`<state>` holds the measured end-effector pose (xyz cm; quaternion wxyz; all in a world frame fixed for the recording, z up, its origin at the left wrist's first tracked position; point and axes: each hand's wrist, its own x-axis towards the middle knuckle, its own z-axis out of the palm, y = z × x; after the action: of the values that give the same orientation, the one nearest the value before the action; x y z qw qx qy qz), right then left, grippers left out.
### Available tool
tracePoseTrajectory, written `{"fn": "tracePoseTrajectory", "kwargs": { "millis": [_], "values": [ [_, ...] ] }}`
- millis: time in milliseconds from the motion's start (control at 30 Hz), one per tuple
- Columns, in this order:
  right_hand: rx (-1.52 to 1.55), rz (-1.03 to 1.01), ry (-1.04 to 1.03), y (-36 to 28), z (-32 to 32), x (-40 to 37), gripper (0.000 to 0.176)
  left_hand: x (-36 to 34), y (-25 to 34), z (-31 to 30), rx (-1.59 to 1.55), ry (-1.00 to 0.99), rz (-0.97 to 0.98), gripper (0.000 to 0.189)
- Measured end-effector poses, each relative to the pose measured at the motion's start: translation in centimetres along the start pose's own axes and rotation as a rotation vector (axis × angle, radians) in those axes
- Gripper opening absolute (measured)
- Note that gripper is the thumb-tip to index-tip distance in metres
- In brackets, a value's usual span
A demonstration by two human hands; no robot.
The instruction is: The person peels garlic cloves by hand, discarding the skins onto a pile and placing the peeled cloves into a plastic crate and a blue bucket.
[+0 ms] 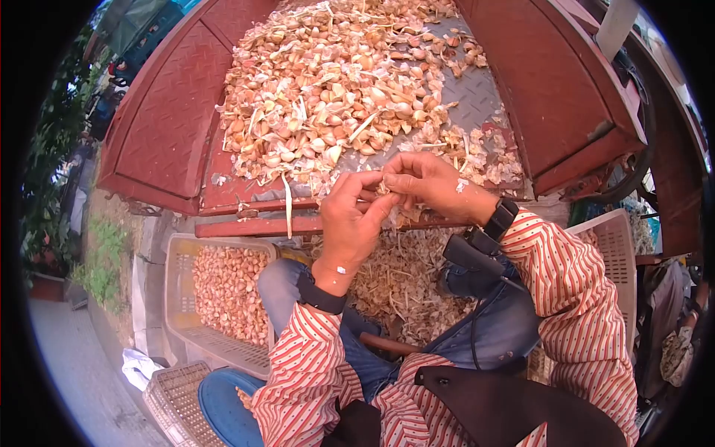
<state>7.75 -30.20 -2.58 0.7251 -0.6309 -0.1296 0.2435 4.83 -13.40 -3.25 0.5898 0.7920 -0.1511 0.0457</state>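
My left hand (354, 216) and my right hand (426, 186) meet at the front edge of the red metal truck bed. Their fingertips pinch together around a small garlic clove (383, 189), which is mostly covered by the fingers. Just beyond them spreads a big heap of garlic cloves (320, 112), mixed with papery skins and dry stalks. One pale stalk (287, 206) hangs over the bed's edge, left of my left hand. Bits of skin stick to both of my hands.
A plastic crate (179, 298) of garlic cloves stands at lower left, near a blue lid or basin (223, 406) and a woven basket (175, 398). Discarded skins (410, 276) pile up below the bed. Another crate (614, 249) is at right. Red side panels (547, 82) flank the heap.
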Motion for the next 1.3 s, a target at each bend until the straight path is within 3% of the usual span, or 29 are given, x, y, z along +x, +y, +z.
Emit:
{"fn": "tracePoseTrajectory", "kwargs": {
  "millis": [233, 400, 500, 533, 800, 900, 1100, 1300],
  "values": [
    [0.076, 0.017, -0.032, 0.0, -0.4, -0.5, 0.016, -0.5, -0.4, 0.1, -0.183, 0.022, -0.065, 0.024],
    [0.025, 0.038, -0.021, -0.4, -0.3, -0.3, 0.015, -0.6, 0.0, 0.2, 0.128, 0.065, 0.129, 0.023],
    [-0.312, -0.117, 0.051, 1.0, 0.0, 0.2, 0.015, -0.9, -0.2, 1.0, 0.248, 0.121, 0.214, 0.023],
    [-0.259, -0.101, 0.037, 1.1, -0.1, 0.1, 0.015, -1.0, -0.1, 1.2, 0.274, 0.140, 0.239, 0.024],
    [0.032, -0.019, -0.011, 0.8, -0.4, -0.3, 0.015, -0.9, -0.5, 1.2, -0.023, 0.140, -0.017, 0.020],
    [0.140, 0.149, -0.003, 0.5, -0.6, 0.0, 0.017, -0.9, -0.6, 1.2, -0.193, 0.146, -0.134, 0.018],
    [-0.053, 0.123, -0.073, 1.1, -0.4, 0.1, 0.021, -1.1, 0.1, 1.2, -0.273, 0.145, -0.229, 0.019],
    [0.144, 0.161, -0.083, 0.1, -0.5, -0.2, 0.024, -1.2, 0.8, 0.0, -0.709, 0.126, -0.367, 0.020]
  ]
}}
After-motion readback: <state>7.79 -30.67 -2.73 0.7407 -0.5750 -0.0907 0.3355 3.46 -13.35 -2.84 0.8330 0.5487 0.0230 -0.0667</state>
